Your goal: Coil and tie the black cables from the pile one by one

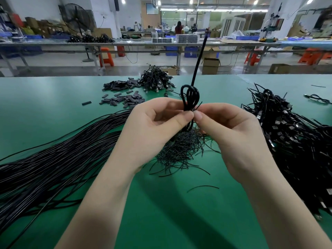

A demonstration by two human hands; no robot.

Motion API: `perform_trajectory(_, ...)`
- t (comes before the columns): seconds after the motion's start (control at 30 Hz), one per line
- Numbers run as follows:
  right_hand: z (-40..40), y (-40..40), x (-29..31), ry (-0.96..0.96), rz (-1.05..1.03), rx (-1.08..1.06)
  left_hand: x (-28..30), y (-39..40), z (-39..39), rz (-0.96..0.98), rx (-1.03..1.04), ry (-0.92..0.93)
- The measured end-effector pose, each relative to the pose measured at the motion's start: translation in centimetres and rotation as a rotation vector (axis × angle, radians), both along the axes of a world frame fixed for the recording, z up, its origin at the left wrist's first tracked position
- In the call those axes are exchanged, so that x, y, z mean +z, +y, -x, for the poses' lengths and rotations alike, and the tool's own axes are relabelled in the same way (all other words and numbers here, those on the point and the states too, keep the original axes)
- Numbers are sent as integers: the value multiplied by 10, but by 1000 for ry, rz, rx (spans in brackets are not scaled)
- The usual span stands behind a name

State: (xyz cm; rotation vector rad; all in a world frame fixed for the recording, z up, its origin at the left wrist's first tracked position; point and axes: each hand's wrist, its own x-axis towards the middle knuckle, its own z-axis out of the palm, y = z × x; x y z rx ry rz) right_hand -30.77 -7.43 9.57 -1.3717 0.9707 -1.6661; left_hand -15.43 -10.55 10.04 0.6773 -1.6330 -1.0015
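The coiled cable (190,97) is pinched between left hand (152,126) and right hand (231,133), steadied for tying, loops toward twelve o'clock.

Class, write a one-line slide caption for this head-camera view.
Left hand and right hand pinch a coiled black cable above a pile of twist ties on the green table.

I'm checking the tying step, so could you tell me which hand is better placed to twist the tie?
Probably the right hand: its grip pinches the thin tie, while the left hand holds the coiled cable.
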Motion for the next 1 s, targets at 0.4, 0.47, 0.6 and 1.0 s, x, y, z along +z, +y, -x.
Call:
perform_trajectory(0.4,8,-9,-12,828,775,-608,6,6,3,-435,-120,117)
perform_trajectory(0.47,2,-5,-7,533,465,-471,3,3,4,-336,-41,146)
perform_trajectory(0.6,-4,-1,-1,51,-51,-127,-4,-3,4,-201,10,129)
perform_trajectory(1.0,-6,-7,-18,740,622,-685,-6,1,11,-214,104,118)
